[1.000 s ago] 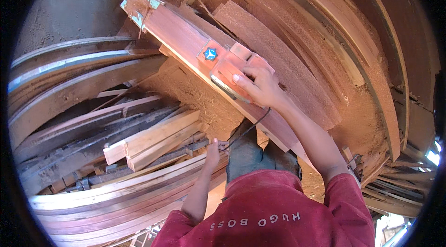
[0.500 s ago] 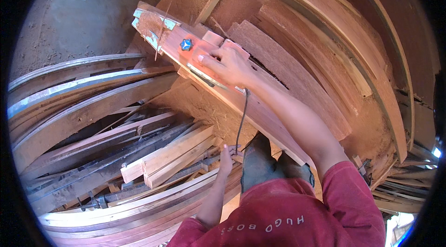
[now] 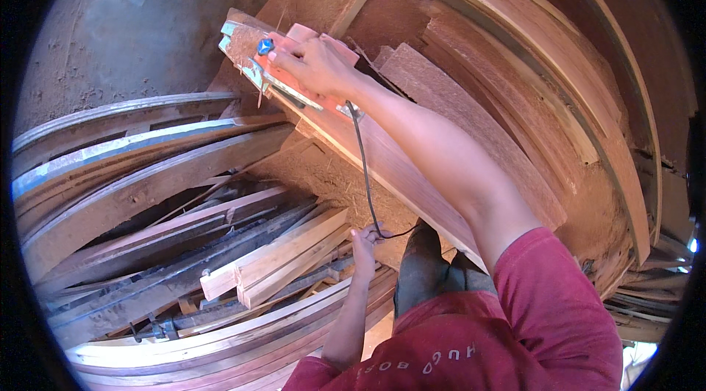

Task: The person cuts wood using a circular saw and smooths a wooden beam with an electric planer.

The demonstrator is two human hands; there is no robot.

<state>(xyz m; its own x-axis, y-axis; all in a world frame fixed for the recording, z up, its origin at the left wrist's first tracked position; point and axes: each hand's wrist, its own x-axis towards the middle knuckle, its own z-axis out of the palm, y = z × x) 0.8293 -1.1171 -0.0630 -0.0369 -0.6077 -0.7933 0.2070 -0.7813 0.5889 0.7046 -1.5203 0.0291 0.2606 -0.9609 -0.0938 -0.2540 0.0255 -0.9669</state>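
An orange electric hand planer (image 3: 285, 78) with a blue knob (image 3: 265, 46) rests near the far end of a long reddish plank (image 3: 401, 156). My right hand (image 3: 321, 67) is wrapped round the planer's handle, arm stretched out over the plank. A black power cord (image 3: 365, 170) hangs from the planer's rear and runs down to my left hand (image 3: 365, 245). There, low beside the plank, the left fingers are closed on the cord. Curly shavings lie on the plank's far end, over pale blue-green pieces (image 3: 254, 75).
Cut timber blocks (image 3: 287, 251) and stacked boards (image 3: 184, 350) lie to the left. Curved beams (image 3: 132, 170) sit further off on that side. Rough planks (image 3: 471, 119) lie along the right. Sawdust (image 3: 346, 181) covers the ground beneath the plank.
My right hand has pushed the planer further along the plank toward its far end. The cord has stretched out with it, while my left hand stays low, holding the cord.
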